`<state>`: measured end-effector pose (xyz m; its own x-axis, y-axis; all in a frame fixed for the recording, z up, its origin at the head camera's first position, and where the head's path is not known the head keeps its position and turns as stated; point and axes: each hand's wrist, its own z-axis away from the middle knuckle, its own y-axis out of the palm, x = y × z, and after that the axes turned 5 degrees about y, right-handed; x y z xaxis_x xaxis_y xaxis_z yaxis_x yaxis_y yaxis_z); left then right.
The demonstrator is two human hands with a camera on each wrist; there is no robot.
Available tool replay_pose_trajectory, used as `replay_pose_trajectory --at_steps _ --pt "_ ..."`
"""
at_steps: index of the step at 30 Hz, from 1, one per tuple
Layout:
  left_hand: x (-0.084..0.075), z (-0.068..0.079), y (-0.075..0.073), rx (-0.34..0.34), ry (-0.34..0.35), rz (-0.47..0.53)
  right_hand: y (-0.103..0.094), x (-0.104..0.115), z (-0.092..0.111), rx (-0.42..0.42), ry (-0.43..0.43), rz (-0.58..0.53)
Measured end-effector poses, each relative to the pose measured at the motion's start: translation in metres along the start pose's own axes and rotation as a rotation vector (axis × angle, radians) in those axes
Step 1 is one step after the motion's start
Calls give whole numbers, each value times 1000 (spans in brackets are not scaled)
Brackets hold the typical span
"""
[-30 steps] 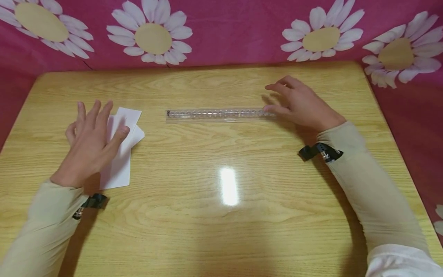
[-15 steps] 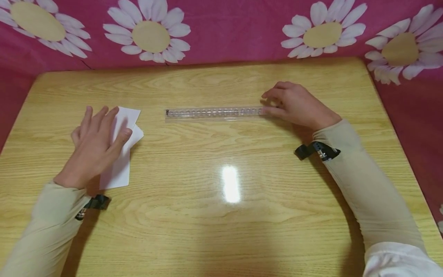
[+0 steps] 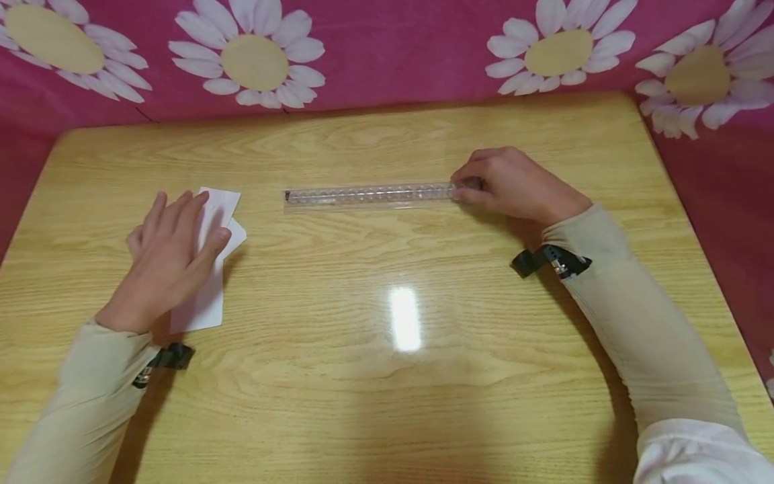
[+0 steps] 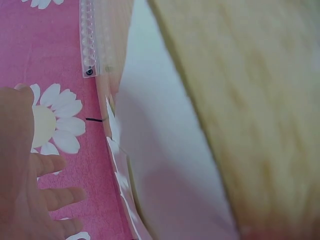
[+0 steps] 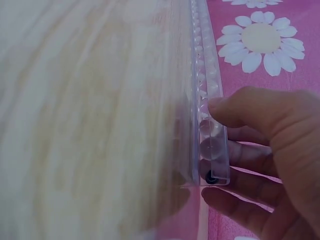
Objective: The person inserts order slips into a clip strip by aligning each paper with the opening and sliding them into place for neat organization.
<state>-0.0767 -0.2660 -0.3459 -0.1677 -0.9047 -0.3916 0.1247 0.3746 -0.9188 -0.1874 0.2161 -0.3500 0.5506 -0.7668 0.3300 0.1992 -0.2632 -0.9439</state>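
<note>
A long, narrow clear plastic case [image 3: 369, 195] lies crosswise on the table, with a row of clear balls inside. My right hand [image 3: 514, 185] grips its right end. In the right wrist view the thumb [image 5: 235, 107] presses one side of the case [image 5: 212, 135] while the fingers lie behind it, near a small black round part [image 5: 212, 177] at its end. On the left, my left hand [image 3: 166, 259] is spread, fingers extended, over folded white paper [image 3: 208, 302]. The left wrist view shows the paper [image 4: 155, 130] standing in loose folds beside the fingers [image 4: 62, 197].
The wood-grain table [image 3: 338, 376] reaches back to a pink cloth [image 3: 399, 54] with large white daisies. More of this cloth hangs at the right side. Each wrist wears a black strap [image 3: 556, 262] over a beige sleeve. A bright reflection shows mid-table.
My right hand has moved slightly left and its fingers have closed on the case's end. My left hand has come down nearer the paper, shifting a little right.
</note>
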Motion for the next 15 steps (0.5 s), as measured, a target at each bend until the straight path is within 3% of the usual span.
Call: replay_pose_trajectory --at_steps 15 --pt "2 1 -4 4 -7 -20 -2 2 4 -7 -32 22"
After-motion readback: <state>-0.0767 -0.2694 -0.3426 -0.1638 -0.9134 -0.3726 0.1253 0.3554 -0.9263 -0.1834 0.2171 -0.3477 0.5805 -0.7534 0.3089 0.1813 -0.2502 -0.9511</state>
